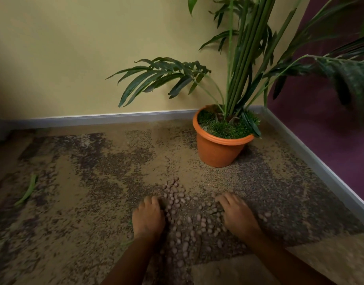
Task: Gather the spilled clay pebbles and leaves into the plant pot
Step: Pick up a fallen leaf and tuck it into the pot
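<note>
While my left hand (149,218) and right hand (236,214) rest palm-down on the carpet (74,223), the clay pebbles (201,220) lie between them, touching my loosely bent fingers (223,199), which grip nothing.

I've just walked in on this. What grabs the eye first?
The orange pot with its tall palm stands in the far right corner. Nearer, the left hand and right hand lie palm-down on the carpet either side of a trail of clay pebbles. One leaf lies far left.

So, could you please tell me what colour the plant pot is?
The plant pot is terracotta orange, seen clearly in the head view.
</note>
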Available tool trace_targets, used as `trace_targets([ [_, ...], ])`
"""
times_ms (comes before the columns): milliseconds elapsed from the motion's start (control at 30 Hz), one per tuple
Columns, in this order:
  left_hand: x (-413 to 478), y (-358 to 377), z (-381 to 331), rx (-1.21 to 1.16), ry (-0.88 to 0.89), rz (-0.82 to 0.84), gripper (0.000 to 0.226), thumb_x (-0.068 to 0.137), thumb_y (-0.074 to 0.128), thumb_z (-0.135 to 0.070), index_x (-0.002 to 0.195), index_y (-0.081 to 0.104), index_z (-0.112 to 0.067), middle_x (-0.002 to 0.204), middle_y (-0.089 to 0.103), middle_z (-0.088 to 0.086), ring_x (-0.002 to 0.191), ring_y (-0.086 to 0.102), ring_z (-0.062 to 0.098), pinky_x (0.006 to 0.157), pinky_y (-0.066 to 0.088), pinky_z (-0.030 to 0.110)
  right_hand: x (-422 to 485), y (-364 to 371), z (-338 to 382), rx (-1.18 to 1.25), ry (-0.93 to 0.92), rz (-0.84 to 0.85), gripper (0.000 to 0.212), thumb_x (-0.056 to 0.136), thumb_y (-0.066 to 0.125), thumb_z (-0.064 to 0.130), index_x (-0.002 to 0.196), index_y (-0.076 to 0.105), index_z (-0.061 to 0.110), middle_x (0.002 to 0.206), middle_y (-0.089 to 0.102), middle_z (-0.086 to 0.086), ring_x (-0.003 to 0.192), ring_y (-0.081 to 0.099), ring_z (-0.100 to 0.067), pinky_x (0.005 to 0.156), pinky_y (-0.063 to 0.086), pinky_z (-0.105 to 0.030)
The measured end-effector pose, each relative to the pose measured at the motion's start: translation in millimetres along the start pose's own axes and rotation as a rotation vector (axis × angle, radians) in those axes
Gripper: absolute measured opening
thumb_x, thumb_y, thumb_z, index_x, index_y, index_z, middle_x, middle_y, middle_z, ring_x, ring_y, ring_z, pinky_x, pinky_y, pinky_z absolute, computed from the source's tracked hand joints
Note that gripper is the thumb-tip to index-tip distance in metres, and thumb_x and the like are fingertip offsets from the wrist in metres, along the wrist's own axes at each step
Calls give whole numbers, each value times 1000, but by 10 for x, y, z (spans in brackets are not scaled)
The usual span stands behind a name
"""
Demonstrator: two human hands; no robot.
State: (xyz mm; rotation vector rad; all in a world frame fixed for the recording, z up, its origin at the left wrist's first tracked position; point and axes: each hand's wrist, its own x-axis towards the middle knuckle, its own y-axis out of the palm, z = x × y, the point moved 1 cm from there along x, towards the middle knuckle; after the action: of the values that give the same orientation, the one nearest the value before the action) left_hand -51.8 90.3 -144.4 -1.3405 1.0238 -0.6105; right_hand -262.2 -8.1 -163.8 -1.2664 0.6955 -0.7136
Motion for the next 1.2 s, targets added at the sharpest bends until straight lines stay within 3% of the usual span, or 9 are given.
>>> trace_targets([
  [233, 2, 60, 74, -12, -10, -17, 39, 101, 32, -31, 134, 39, -10, 138, 44, 9, 127, 43, 24, 100, 42, 33, -34, 46, -74, -45, 75, -74, 37, 91, 45, 3, 127, 53, 10, 130, 55, -10, 123, 50, -26, 99, 42, -39],
  [333, 21, 41, 72, -137, -74, -23, 36, 99, 37, -28, 129, 42, -10, 134, 50, 9, 124, 45, 25, 100, 41, 34, -12, 14, -92, -92, 104, -33, 38, 97, 37, 13, 134, 44, 19, 142, 45, -3, 132, 39, -19, 107, 33, -35],
  [533, 65, -121, -66, -544, -202, -13, 25, 95, 50, -28, 110, 53, -8, 113, 65, 14, 105, 58, 29, 88, 46, 36, 63, -100, -111, -88, 89, -77, 39, 98, 35, 15, 135, 40, 24, 135, 51, 3, 127, 42, -15, 110, 28, -31],
  [733, 169, -237, -259, -1248, -326, 61, 23, 89, 58, -6, 106, 60, 9, 113, 64, 27, 100, 60, 30, 98, 46, 45, 67, -128, -63, -73, 131, 81, 48, 96, 38, 7, 141, 32, 19, 150, 34, -2, 138, 30, -20, 111, 31, -35],
  [900, 228, -256, -398, -1374, -383, 115, 35, 88, 53, 8, 122, 49, 16, 127, 55, 28, 119, 51, 39, 101, 41, 40, 79, -182, -61, -114, 208, 56, 36, 96, 43, 17, 132, 44, 14, 144, 38, -3, 132, 36, -20, 103, 39, -35],
  [1000, 234, -274, -451, -1440, -390, 154, 32, 90, 51, 6, 120, 52, 14, 128, 55, 27, 101, 57, 33, 86, 47, 36, 89, -236, -41, -81, 209, 21, 31, 97, 40, 24, 126, 49, 17, 137, 46, -1, 127, 40, -18, 101, 38, -34],
  [1067, 224, -302, -493, -1508, -377, 206, 31, 92, 48, 5, 122, 51, 13, 127, 56, 29, 96, 60, 32, 81, 50, 35, 103, -285, 10, 18, 222, -34, 24, 97, 40, 27, 115, 54, 19, 126, 55, 1, 117, 47, -16, 94, 40, -28],
  [1133, 216, -329, -538, -1580, -377, 251, 37, 94, 45, 3, 130, 47, 10, 129, 54, 28, 113, 56, 37, 99, 46, 40, 121, -348, 104, 211, 255, -81, 19, 96, 45, 27, 105, 58, 17, 112, 63, 0, 100, 55, -14, 78, 44, -20],
  [1200, 188, -373, -599, -1643, -363, 301, 35, 95, 44, 2, 129, 47, 8, 112, 63, 25, 102, 61, 34, 90, 50, 38, 142, -419, 234, 458, 297, -105, 16, 93, 52, 24, 100, 62, 13, 101, 69, -2, 80, 57, -9, 56, 40, -9],
])
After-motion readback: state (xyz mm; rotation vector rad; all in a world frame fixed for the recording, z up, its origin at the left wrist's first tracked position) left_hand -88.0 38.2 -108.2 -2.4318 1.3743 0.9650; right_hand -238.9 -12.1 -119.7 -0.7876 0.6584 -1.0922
